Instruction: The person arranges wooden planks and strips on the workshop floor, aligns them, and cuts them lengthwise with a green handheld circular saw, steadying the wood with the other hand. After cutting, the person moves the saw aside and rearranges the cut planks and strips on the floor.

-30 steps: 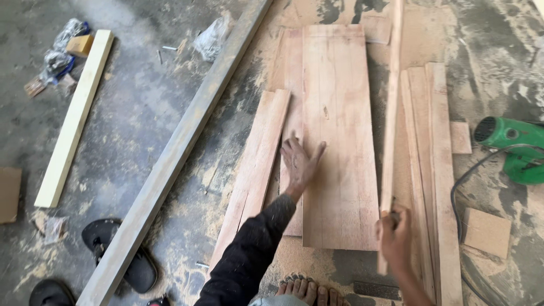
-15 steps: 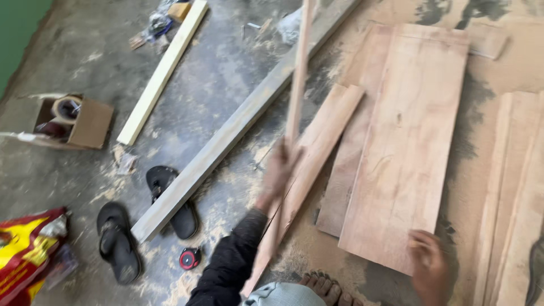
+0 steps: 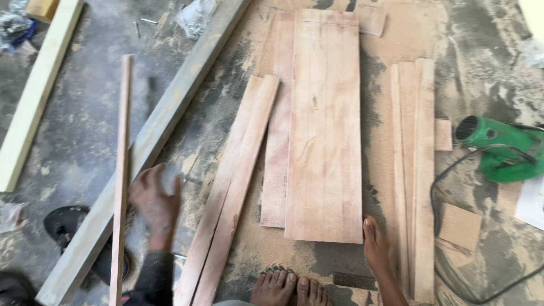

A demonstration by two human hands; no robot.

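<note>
My left hand (image 3: 154,205) is blurred and hovers over the sawdust floor, fingers loosely apart, holding nothing. Just left of it a thin reddish wood strip (image 3: 120,170) lies across a long grey beam (image 3: 170,113). My right hand (image 3: 376,242) rests flat on the floor, fingers apart, touching the near right corner of a wide reddish board (image 3: 326,130). Two narrow boards (image 3: 238,181) lie at a slant between my hands. My bare feet (image 3: 289,286) show at the bottom edge.
Several narrow strips (image 3: 413,170) lie to the right of the wide board. A green power tool (image 3: 498,148) with a black cable (image 3: 439,226) sits at the far right, near a small square offcut (image 3: 460,225). A pale plank (image 3: 34,96) and a black sandal (image 3: 65,225) lie at the left.
The thin strip, held upright in my left hand before, now lies on the floor across the grey beam. My left hand has let go of it. My right hand stays by the wide board.
</note>
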